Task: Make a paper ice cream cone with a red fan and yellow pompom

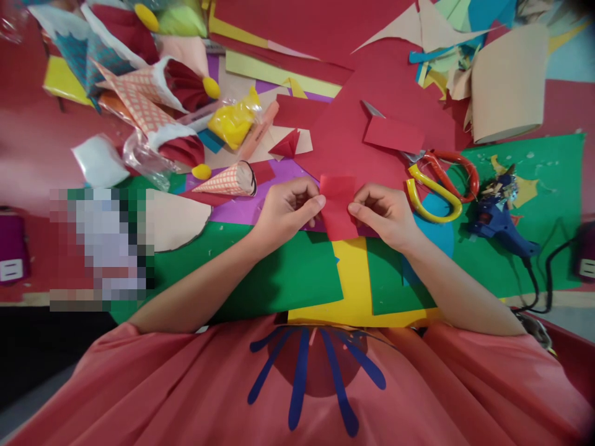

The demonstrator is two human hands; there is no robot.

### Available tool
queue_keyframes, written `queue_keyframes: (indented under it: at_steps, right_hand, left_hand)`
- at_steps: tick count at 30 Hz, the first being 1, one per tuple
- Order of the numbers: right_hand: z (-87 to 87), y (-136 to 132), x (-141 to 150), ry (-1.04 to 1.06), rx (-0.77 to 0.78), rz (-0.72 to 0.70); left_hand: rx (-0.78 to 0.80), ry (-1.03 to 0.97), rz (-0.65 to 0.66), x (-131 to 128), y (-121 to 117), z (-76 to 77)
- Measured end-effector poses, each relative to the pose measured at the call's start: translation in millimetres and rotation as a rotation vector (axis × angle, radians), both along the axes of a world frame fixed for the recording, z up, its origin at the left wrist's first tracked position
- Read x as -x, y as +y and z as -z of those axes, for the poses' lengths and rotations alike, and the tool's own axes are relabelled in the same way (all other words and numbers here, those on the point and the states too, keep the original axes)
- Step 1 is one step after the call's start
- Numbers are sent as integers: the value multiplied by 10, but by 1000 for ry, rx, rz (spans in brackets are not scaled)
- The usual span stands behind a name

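Note:
A small red paper rectangle is held up in front of me by its two side edges. My left hand pinches its left edge between thumb and curled fingers. On the opposite edge, my right hand grips the paper the same way. Just right of that hand lie scissors with one yellow and one red handle. Another red paper piece covers part of their blades. Beyond my left hand are a checked paper cone and a folded red paper piece.
A blue glue gun with a black cord rests at the right. A beige paper cylinder stands behind it. Finished-looking cones with red pleats and a yellow clay packet lie at the left. Green sheets cover the near table.

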State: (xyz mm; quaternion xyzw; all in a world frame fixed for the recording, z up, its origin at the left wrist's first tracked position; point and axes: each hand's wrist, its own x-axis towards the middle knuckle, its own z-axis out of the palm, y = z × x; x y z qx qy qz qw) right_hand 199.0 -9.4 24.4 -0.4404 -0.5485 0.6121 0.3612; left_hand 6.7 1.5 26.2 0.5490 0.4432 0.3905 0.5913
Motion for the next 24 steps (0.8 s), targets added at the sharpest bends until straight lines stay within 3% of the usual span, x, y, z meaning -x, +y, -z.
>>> queue_keyframes:
  at_steps: [24]
  right_hand:
    - [-4, 13, -26, -52, -20, -74]
  left_hand:
    - [-55, 29, -105, 31, 35, 49]
